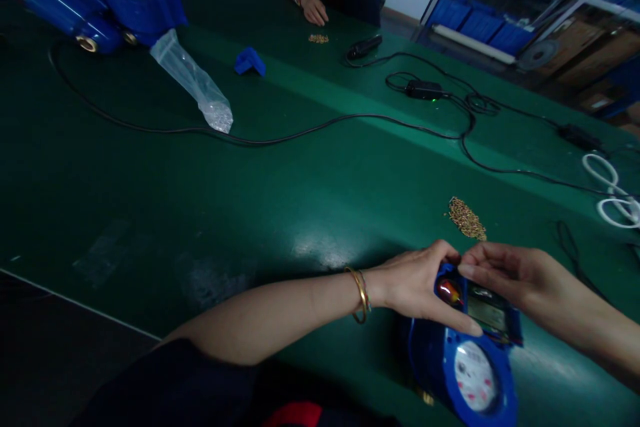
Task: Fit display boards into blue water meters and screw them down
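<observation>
In front of me at the lower right is a blue meter housing (453, 373) with a round white dial (475, 375). Its upper box is uncovered, showing a red-orange part (449, 291) and a window or circuit board (487, 313) inside. My left hand (420, 280) grips this box, thumb along the near side and fingers at the far edge. My right hand (515, 270) has thumb and forefinger pinched at the box's far corner; whatever is between them is too small to make out. A pile of small brass-coloured screws (467, 218) lies just beyond my hands.
More blue meters (105, 3) stand at the far left, beside a clear plastic bag (193, 77) and a blue bracket-like piece (249, 61). Black cables (320, 125) cross the green table (280, 193). Opposite, a co-worker's hand (314, 9) rests by another small pile (319, 39).
</observation>
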Available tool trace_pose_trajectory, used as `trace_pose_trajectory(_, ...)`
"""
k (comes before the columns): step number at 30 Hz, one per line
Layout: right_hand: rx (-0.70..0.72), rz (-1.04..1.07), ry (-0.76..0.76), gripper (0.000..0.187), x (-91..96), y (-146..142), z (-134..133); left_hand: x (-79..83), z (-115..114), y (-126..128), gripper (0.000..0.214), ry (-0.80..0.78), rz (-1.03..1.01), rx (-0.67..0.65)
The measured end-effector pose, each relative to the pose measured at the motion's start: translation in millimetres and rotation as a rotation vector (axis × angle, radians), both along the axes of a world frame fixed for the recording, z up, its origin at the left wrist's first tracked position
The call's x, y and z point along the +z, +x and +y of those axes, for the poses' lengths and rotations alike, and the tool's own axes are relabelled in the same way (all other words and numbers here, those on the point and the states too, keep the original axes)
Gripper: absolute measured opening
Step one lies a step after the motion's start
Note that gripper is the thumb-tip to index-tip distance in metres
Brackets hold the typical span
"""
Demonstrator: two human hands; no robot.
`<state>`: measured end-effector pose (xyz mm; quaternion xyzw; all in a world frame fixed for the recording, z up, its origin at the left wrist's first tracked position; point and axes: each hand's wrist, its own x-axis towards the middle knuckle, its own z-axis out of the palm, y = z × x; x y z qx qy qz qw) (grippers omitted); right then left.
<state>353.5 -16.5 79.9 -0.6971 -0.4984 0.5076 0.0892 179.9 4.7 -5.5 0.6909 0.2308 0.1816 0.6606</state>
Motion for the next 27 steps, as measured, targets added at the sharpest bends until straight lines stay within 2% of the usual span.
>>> trace_pose_trajectory(6, -0.012, 0.022, -0.053, 0.052, -0.6, 5.2, 0.9, -0.5, -1.0, 0.3, 0.077, 0.007, -0.002, 0.010)
trace_pose_trajectory(9, -0.002, 0.057, -0.032, 0.053, -4.6, 6.4, 2.4, 0.2, -0.7, 0.1, 0.078, -0.006, 0.001, 0.004)
trace_pose_trajectory(12, 0.057, 0.093, 0.004, 0.051, 0.0, 11.3, 6.4, 2.3, 0.3, -1.7, 0.079, -0.013, 0.013, 0.005)
trace_pose_trajectory(15, 0.009, -0.070, 0.247, 0.049, 14.8, 44.6, 6.9, 5.6, 1.4, -4.0, 0.076, -0.016, 0.018, 0.007)
trace_pose_trajectory(17, -0.152, -0.234, 0.460, 0.051, 21.8, 88.6, -3.7, 7.8, 2.1, -4.8, 0.071, -0.018, -0.012, 0.005)
trace_pose_trajectory(18, -0.215, -0.309, 0.501, 0.048, 21.9, 114.5, -14.1, 8.8, 2.5, -4.9, 0.069, -0.021, -0.039, 0.003)
trace_pose_trajectory(19, -0.237, -0.418, 0.473, 0.041, 18.9, 140.6, -27.7, 9.7, 3.0, -4.7, 0.066, -0.028, -0.067, -0.003)
trace_pose_trajectory(20, -0.201, -0.543, 0.412, 0.034, 12.6, 164.9, -43.7, 10.4, 3.7, -4.3, 0.064, -0.041, -0.088, -0.013)
trace_pose_trajectory(22, -0.048, -0.755, 0.338, 0.026, -9.2, 202.4, -77.2, 11.6, 5.3, -3.1, 0.061, -0.073, -0.084, -0.023)
trace_pose_trajectory(24, -0.048, -0.813, 0.341, 0.024, -38.4, 222.2, -102.4, 12.7, 6.4, -2.0, 0.061, -0.120, -0.058, -0.018)
trace_pose_trajectory(27, -0.064, -0.883, 0.413, 0.041, -78.5, 231.5, -112.7, 14.6, 6.5, -1.3, 0.060, -0.198, -0.039, -0.018)
